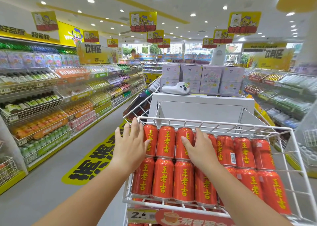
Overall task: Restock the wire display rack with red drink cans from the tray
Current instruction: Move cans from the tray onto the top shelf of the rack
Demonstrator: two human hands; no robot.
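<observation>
Left hand (131,142) spread flat on upper-row cans at left wall of white wire display rack (214,123); right hand (195,148) spread flat farther in, gripping nothing. Red cylindrical drink cans (163,179) in two sloped rows filling rack to front rail. Risk: uneven pushing, cans riding up over rail. Open room: only behind upper row. Tray not visible.

Stocked drink shelves (51,95) line a grey floor (51,183).
</observation>
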